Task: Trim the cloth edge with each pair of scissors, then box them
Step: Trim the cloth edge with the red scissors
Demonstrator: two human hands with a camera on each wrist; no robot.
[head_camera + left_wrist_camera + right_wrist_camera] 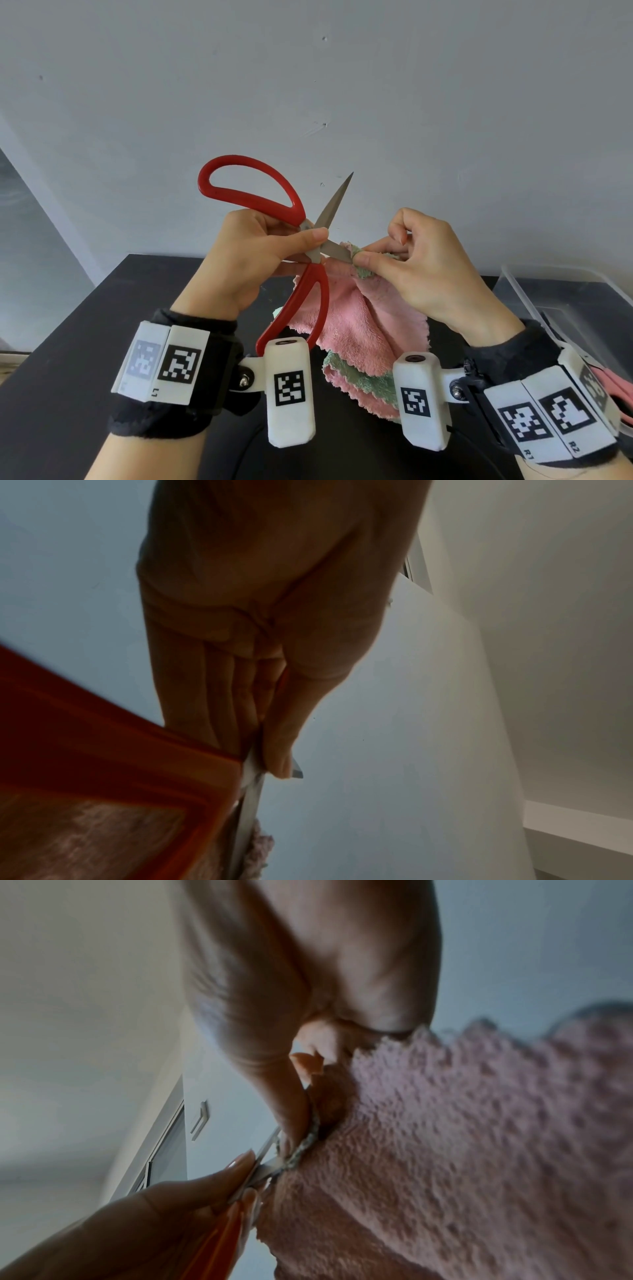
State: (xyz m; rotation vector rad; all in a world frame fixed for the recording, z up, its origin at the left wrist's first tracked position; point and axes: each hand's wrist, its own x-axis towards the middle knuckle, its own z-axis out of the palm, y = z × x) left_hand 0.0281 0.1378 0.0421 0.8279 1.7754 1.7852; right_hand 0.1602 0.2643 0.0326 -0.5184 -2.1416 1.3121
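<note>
My left hand [301,248] grips the red-handled scissors [251,198] near the pivot, held up above the table. Their blades stand apart: one points up and to the right, the other reaches right to the cloth's edge. My right hand [364,257] pinches the top edge of a pink and green fluffy cloth [359,318], which hangs down from the fingers. The left wrist view shows my left hand [274,750] on the steel blade [250,804] beside the red handle [103,750]. In the right wrist view the blade [270,1167] meets the cloth [479,1150] just below my right hand [294,1123].
A black table [102,342] lies under both hands. A clear plastic box [548,294] stands at the right, and a pink-handled pair of scissors [620,383] shows at the far right edge behind my right wrist. A grey wall is behind.
</note>
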